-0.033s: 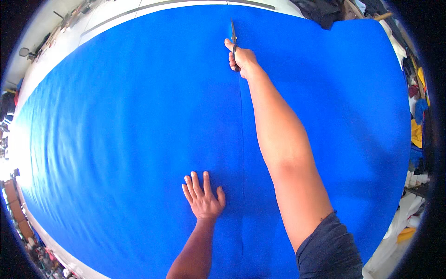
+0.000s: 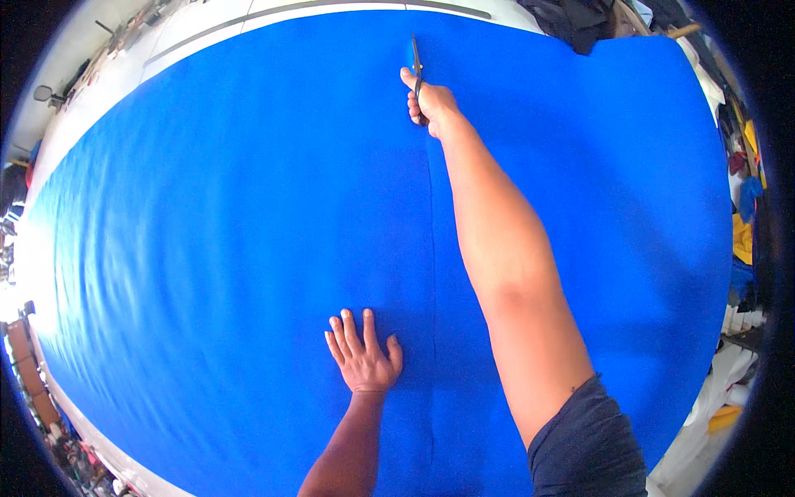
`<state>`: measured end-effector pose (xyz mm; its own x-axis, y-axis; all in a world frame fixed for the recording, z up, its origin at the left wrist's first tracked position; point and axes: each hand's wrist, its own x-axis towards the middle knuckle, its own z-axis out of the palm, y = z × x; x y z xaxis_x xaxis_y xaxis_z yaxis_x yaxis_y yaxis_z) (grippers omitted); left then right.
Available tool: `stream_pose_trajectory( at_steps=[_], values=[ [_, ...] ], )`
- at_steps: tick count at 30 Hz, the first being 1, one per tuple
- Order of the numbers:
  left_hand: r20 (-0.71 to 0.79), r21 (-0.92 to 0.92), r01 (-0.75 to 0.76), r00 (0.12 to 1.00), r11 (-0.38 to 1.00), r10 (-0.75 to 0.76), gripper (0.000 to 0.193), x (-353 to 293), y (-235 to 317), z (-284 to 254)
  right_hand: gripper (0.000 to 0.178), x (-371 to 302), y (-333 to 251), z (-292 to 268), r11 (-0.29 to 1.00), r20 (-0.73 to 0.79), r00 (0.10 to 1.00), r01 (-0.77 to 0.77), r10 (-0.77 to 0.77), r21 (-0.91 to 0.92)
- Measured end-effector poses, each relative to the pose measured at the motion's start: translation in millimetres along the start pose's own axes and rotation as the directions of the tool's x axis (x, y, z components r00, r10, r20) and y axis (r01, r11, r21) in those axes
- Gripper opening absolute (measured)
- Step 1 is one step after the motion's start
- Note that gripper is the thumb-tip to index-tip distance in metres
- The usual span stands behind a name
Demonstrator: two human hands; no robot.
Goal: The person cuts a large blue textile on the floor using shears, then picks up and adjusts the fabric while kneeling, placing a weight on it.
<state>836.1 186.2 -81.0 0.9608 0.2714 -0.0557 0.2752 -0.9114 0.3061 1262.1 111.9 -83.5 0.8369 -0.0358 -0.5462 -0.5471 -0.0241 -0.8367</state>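
A wide blue cloth (image 2: pixel 248 207) is spread out before me, rippled toward its left side. My right hand (image 2: pixel 431 103) reaches far forward, its fingers closed round the dark handles of a pair of scissors (image 2: pixel 416 58). The blades point away from me, near the cloth's far edge. From the scissors a thin cut line (image 2: pixel 432 248) runs back through the cloth toward me, left of my right forearm. My left hand (image 2: pixel 363 358) lies flat on the cloth with fingers spread, just left of that line and holding nothing.
Past the cloth's far edge a long dark strip (image 2: pixel 331 8) lies on the pale surface. Dark fabric (image 2: pixel 575 21) is heaped at the far right, touching the cloth. Yellow fabric (image 2: pixel 743 242) and other clutter line the right side; brown boxes (image 2: pixel 25 356) stand at the left.
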Motion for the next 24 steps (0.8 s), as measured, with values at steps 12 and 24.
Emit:
stream_pose_trajectory(
  at_steps=[12,24],
  values=[
    [0.088,-0.052,0.032,0.996,0.998,-0.027,0.06,-8,-4,8,0.043,89,-16,3,0.999,0.06,0.998,0.014,-0.011,-0.036],
    [0.072,-0.062,0.041,0.997,0.997,-0.036,0.061,-6,1,0,0.046,-32,25,1,0.896,-0.069,0.922,0.388,-0.382,0.216]
  ],
)
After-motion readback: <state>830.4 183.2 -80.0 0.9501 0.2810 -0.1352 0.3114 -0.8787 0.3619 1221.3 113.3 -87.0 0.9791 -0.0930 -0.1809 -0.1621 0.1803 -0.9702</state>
